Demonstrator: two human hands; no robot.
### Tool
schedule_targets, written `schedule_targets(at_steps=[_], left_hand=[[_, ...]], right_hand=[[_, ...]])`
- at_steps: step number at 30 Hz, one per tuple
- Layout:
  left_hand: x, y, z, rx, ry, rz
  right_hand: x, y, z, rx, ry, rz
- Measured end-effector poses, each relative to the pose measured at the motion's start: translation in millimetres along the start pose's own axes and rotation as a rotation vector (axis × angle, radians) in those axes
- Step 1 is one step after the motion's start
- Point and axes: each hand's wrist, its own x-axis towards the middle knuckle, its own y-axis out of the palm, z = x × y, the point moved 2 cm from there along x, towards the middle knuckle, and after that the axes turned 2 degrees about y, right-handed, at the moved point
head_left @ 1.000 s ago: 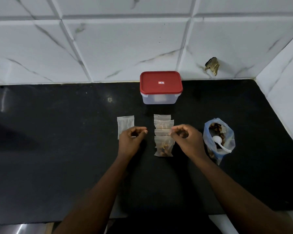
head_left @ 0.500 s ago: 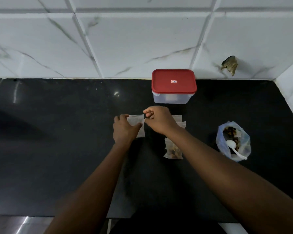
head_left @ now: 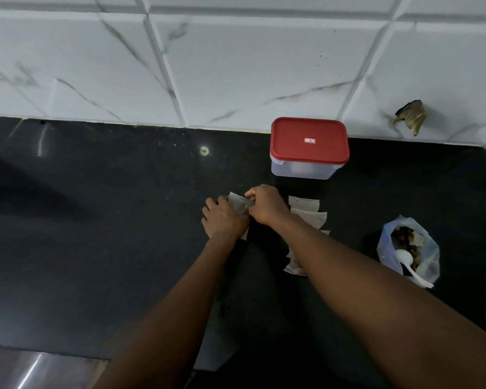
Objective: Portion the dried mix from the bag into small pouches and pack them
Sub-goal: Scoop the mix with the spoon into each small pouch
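No words or numbers can be read here. The only mark is a tiny sticker (head_left: 309, 140) in the middle of the red lid (head_left: 289, 133) on the clear plastic box (head_left: 303, 171). The sticker looks white and red (it is too small and blurry to make out any letters or a brand name).

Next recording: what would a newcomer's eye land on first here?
The red-lidded container against the tiled wall stands out most on the black counter. In front of it, the left hand and right hand hold a small pouch together; at right sits the open bag of dried mix with a white spoon.
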Motion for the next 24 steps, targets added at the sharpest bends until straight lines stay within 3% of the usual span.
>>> schedule_targets(at_steps=[8, 17, 24], left_hand=[[-14.3, -7.2, -14.0, -0.07, 0.237, -0.095], [-52.5, -10.8, -55.1, -0.088, 0.714, -0.246], [-91.7, 10.9, -102.5, -0.092, 0.883, -0.293]], right_hand=[[-23.0, -27.6, -9.3, 0.232, -0.007, -0.109], [-98.6, -94.9, -32.4, 0.43, -0.026, -0.017], [-151.4, -125.7, -62.3, 0.463, -0.061, -0.108]])
